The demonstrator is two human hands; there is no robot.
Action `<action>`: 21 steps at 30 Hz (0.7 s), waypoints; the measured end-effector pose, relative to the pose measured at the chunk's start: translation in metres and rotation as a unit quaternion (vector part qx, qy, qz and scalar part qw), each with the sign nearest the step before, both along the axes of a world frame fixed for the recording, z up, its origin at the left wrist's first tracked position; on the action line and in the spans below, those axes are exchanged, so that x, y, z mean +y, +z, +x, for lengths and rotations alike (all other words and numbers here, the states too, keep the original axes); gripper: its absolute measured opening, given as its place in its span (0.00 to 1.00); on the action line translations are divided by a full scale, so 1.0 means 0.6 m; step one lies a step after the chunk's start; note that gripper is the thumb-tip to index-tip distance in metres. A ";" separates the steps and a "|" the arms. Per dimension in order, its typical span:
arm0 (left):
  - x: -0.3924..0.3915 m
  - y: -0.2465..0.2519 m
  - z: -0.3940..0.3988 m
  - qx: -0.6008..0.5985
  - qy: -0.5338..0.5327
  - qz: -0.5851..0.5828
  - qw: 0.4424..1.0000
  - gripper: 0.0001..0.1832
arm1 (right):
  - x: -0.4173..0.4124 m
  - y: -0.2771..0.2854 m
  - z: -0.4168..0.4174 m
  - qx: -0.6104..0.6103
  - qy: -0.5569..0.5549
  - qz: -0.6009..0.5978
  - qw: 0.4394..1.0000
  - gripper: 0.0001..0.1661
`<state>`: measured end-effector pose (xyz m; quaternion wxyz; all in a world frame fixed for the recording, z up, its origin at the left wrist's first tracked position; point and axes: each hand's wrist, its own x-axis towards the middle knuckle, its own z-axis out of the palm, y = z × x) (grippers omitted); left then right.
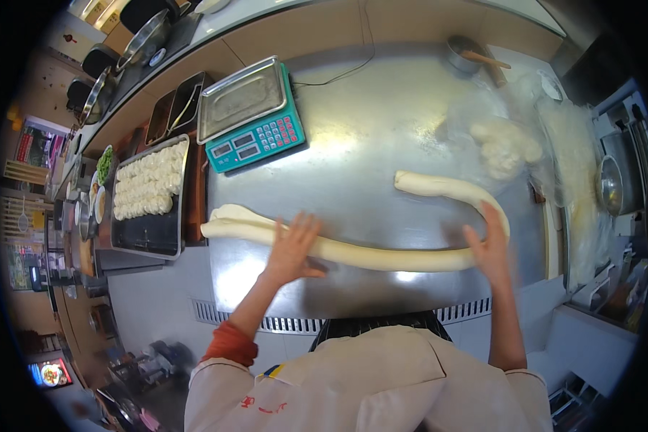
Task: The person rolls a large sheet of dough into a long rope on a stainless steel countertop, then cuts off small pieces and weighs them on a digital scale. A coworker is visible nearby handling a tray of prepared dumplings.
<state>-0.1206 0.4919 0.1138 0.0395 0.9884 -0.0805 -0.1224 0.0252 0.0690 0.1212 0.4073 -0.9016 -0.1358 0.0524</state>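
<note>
A long, pale roll of dough point(391, 259) lies across the steel worktable point(356, 200). At the right it bends back on itself, and its tail end points left. Its left end is flatter, with a loose flap of dough lying open. My left hand point(297, 249) rests over the roll near that flap, fingers apart. At the bend, my right hand point(490, 249) is against the dough with thumb and fingers spread; motion blurs it slightly. Neither hand grips the roll, and part of it is hidden under each.
A teal digital scale point(254, 141) bears a steel tray point(243, 97). Left of it stands a baking tray point(146, 237) with rows of shaped dough pieces point(148, 178). Plastic-covered dough point(502, 148) lies at right, below a pot point(461, 56) and a wooden rolling pin point(486, 59).
</note>
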 end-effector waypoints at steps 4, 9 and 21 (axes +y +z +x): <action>0.159 -0.031 0.035 -0.047 0.070 -0.056 0.995 0.47 | 0.311 -0.020 -0.043 -0.050 0.153 0.116 0.980 0.36; 0.196 -0.092 0.053 -0.029 0.067 -0.054 0.996 0.32 | 0.560 -0.104 -0.104 -0.081 0.129 -0.148 0.977 0.39; 0.187 -0.086 -0.121 -0.128 0.005 -0.123 0.984 0.35 | 0.544 -0.097 -0.256 -0.107 0.133 -0.242 0.955 0.39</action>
